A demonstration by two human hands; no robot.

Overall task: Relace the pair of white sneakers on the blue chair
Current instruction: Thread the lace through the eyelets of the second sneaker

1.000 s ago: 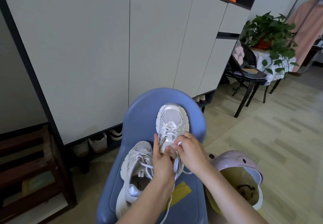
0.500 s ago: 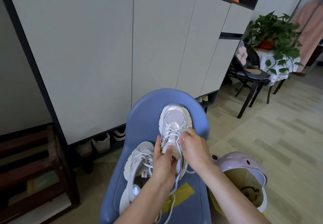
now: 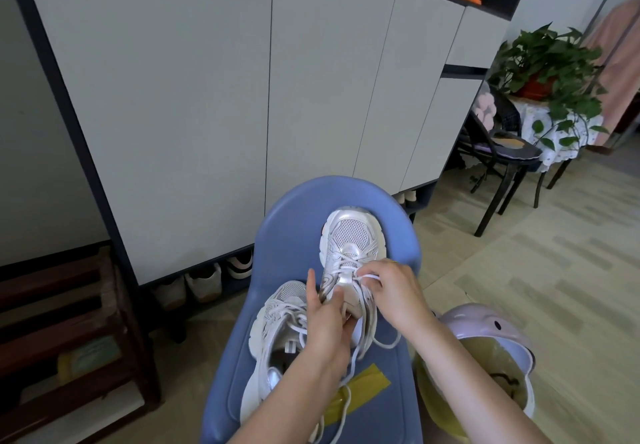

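Observation:
Two white sneakers lie on the blue chair (image 3: 298,208). The right sneaker (image 3: 349,235) points its toe at the chair back. My left hand (image 3: 327,319) grips its tongue, the index finger pointing up along the shoe's left side. At the eyelets on the shoe's right side, my right hand (image 3: 391,291) pinches a loop of the white lace (image 3: 367,275). Loose lace ends trail over the seat toward me. The left sneaker (image 3: 277,332) lies beside my left wrist with slack laces.
A yellow tape strip (image 3: 367,379) is stuck on the seat. A pale purple stool with a yellow underside (image 3: 485,326) lies right of the chair. White cabinet (image 3: 207,97) behind, shoes under it. Dark wooden rack (image 3: 69,339) at left; black chair (image 3: 502,163) and potted plant (image 3: 547,62) at right.
My right hand has shifted a little up the shoe's right side and drawn a lace loop out at the eyelets. The left hand keeps its hold on the tongue.

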